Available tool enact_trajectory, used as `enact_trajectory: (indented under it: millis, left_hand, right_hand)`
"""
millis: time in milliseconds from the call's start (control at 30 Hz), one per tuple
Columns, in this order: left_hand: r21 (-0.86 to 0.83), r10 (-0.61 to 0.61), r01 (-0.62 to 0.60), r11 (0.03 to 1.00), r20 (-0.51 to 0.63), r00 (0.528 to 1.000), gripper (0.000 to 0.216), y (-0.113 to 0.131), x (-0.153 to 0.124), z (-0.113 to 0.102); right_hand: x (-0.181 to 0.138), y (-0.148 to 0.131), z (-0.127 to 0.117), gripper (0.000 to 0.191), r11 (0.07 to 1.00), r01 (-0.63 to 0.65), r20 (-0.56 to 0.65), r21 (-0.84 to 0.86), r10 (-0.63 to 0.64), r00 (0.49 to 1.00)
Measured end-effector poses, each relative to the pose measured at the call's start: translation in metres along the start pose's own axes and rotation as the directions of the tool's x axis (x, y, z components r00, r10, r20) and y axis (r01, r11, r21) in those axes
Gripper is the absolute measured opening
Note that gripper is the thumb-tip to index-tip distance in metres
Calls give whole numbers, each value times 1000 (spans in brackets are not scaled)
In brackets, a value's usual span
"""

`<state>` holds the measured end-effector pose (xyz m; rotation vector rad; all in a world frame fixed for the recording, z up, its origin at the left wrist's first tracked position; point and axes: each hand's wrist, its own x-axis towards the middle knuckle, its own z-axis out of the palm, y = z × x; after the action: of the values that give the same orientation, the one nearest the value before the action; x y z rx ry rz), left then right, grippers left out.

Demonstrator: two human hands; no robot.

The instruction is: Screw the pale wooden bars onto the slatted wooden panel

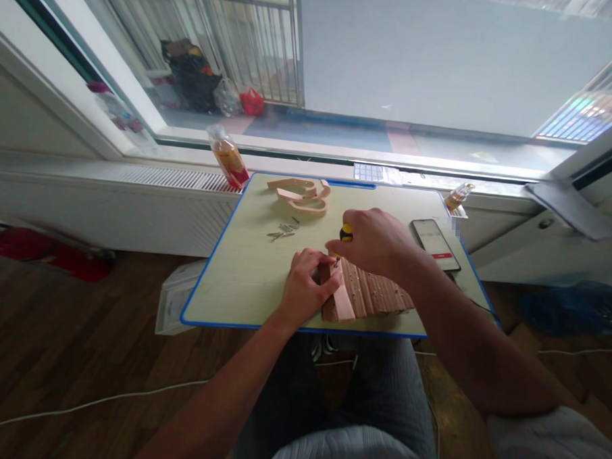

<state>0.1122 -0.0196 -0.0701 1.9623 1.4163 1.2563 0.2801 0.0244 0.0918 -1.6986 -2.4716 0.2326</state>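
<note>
My right hand is closed round the yellow-and-black handle of a screwdriver, held upright with its tip down at the far end of a pale wooden piece. That piece lies on a ridged brown block dotted with small holes. My left hand grips the wooden piece from the left, thumb on top and fingertips close to the screwdriver's tip. Whether a screw sits under the tip is too small to tell. Farther left lie several loose screws, and beyond them curved wooden pieces.
Everything lies on a small blue-edged table. A phone rests at its right side. Bottles stand by the window: one with a red label at left, a small one at right. A white bin is on the floor.
</note>
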Motion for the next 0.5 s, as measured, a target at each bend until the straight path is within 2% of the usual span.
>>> enact_trajectory:
  millis: [133,200,333,400,500]
  left_hand:
    - [-7,2,-2,1000,7,1000,19,-1,0,0]
    - [-10,8,-8,1000,5,1000,20,-2,-1,0]
    - [2,9,-9,1000,-6,1000,20,-2,-1,0]
    - [2,10,-10,1000,-6,1000,19,-2,-1,0]
    - [0,11,-11,1000,1,1000,19,-1,-1,0]
  right_hand:
    - [1,3,2,49,999,-19,16,-48,19,1000]
    - [-1,9,0,47,999,51,42,-15,-50,998]
    - [-6,14,-3,33,973,207,73,103,-215,974]
    - [-6,13,-3,29,976,177,78,128,-188,979]
    - [-4,9,-2,32,994,86,61,72,-90,994]
